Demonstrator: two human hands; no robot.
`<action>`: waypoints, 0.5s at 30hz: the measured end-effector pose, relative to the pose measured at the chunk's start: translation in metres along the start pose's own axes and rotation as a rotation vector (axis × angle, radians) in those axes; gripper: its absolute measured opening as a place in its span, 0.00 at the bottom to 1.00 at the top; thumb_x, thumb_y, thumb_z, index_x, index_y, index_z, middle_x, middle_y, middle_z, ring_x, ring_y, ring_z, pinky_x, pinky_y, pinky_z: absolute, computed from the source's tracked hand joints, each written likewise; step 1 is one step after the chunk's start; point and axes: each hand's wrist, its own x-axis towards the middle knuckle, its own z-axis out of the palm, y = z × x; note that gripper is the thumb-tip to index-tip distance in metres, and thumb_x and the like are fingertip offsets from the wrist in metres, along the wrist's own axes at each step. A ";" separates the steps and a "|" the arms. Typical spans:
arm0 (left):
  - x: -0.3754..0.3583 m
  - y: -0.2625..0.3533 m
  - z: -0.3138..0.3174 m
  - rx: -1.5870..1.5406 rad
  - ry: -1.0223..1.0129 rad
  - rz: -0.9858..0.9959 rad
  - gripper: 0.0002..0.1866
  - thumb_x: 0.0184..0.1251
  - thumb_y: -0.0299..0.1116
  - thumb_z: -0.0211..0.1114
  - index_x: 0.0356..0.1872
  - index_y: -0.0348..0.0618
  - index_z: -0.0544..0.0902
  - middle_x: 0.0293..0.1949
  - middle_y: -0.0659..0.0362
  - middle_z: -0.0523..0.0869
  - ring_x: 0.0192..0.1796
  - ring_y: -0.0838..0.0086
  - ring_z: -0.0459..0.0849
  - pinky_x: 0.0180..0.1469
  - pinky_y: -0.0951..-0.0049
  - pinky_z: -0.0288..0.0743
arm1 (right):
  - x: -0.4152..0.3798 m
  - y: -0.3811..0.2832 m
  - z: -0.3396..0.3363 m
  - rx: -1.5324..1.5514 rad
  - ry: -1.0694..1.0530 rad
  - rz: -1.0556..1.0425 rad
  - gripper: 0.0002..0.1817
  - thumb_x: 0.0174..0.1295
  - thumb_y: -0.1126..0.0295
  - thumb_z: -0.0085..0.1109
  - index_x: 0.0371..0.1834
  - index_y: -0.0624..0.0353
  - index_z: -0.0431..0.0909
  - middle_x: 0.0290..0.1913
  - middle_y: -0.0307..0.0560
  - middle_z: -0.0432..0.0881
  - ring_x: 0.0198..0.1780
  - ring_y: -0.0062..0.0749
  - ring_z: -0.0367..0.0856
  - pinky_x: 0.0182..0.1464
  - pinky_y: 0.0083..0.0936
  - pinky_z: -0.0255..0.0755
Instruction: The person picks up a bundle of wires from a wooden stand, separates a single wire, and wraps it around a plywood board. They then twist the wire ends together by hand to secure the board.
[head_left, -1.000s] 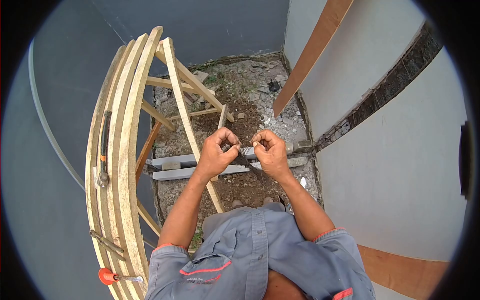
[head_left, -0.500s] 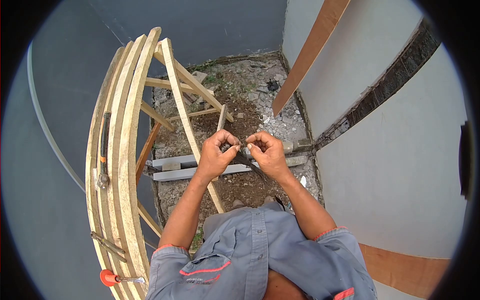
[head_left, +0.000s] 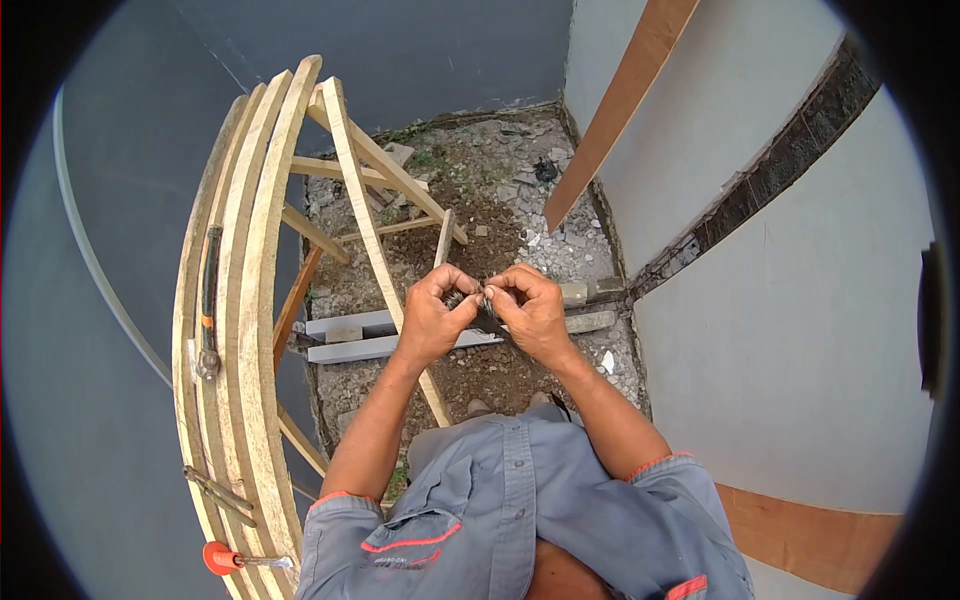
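Both hands meet in front of my chest, around a bundle of thin dark wires (head_left: 487,318). My left hand (head_left: 436,312) is closed on the bundle, with thumb and index finger pinched near its upper end. My right hand (head_left: 532,314) pinches at the same end, its fingertips touching or almost touching those of my left hand. The bundle's lower part hangs down to the right, partly behind my right hand. What exactly lies between the right fingertips is too small to make out.
On the left, a wooden trestle of long planks (head_left: 262,300) carries a hammer (head_left: 209,300), pincers (head_left: 218,494) and a chisel with a red guard (head_left: 220,558). Grey beams (head_left: 360,346) lie across the rubble ground. A brown board (head_left: 620,110) leans right.
My right hand has moved slightly left, closer to my left hand, and the fingertips now meet. The wire bundle's lower end is more hidden behind my right hand.
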 end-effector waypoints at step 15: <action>-0.002 -0.008 0.000 -0.051 0.037 0.001 0.06 0.58 0.22 0.65 0.31 0.38 0.75 0.32 0.61 0.82 0.36 0.80 0.79 0.42 0.76 0.75 | -0.003 0.009 0.005 0.234 0.113 0.249 0.01 0.59 0.78 0.64 0.32 0.63 0.81 0.26 0.32 0.79 0.27 0.10 0.71 0.29 0.15 0.66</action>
